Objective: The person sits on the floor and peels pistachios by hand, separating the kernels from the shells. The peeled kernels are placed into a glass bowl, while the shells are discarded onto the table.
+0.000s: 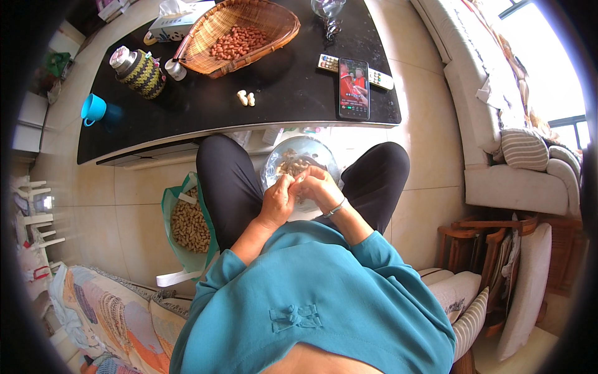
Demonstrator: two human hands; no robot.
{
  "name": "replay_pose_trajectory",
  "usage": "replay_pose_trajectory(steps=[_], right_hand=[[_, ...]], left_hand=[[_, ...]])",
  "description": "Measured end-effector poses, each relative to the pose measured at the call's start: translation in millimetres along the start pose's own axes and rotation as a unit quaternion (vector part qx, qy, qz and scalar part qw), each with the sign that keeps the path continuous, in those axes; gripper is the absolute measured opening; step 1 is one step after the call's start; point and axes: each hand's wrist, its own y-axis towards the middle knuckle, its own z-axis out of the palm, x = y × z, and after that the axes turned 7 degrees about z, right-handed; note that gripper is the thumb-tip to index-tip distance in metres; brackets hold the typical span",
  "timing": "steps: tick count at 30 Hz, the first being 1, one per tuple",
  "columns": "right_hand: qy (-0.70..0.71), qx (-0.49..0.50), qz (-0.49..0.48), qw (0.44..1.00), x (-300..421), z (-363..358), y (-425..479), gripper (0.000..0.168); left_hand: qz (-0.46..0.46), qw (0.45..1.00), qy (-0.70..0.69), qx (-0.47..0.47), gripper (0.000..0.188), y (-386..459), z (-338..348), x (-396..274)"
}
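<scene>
My left hand (pixel 279 198) and my right hand (pixel 320 184) meet at the fingertips, above a plastic-lined bin (pixel 331 156) between my knees. Something small and pale shows between the fingers, probably a peanut, mostly hidden by them. Peanut shells (pixel 296 164) lie inside the bin. To the left of my legs a green bag (pixel 169 203) holds many unshelled peanuts (pixel 190 226). On the black table two unshelled peanuts (pixel 246 98) lie near the front edge. Farther back, a woven bamboo basket (pixel 280 23) contains shelled reddish peanuts (pixel 238 42).
The black table (pixel 210 100) also bears a blue cup (pixel 94 108), a bottle in a knitted cover (pixel 142 75), a small white container (pixel 175 69), a tissue box (pixel 180 23), a smartphone (pixel 354 89) on a remote control (pixel 380 79), and a glass vessel (pixel 328 7). A sofa (pixel 514 187) stands right.
</scene>
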Motion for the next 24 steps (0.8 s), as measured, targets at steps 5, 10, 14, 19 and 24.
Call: replay_pose_trajectory(steps=[5, 10, 14, 19, 24], right_hand=[[0.043, -0.008, 0.000, 0.999, 1.2, 7.8, -2.7, 0.008], [0.046, -0.004, 0.000, 0.999, -1.5, 8.1, -3.3, 0.006], [0.075, -0.007, 0.004, 0.997, 0.9, 14.8, -6.8, 0.005], [0.093, -0.012, -0.020, 0.995, -0.7, 24.1, -6.7, 0.004], [0.088, -0.004, -0.042, 0.995, -2.6, 25.5, -5.5, 0.007]], left_hand=[[0.046, 0.997, 0.059, -0.010, 0.012, 3.2, 0.2, -1.5], [0.092, 0.989, 0.112, -0.004, 0.013, 7.7, -4.6, -5.3], [0.069, 0.990, 0.121, 0.006, 0.014, 6.5, -4.6, -3.8], [0.034, 0.995, 0.096, -0.012, 0.020, 6.6, -3.2, -7.7], [0.008, 0.997, 0.074, -0.025, 0.026, 4.4, -0.6, -2.2]])
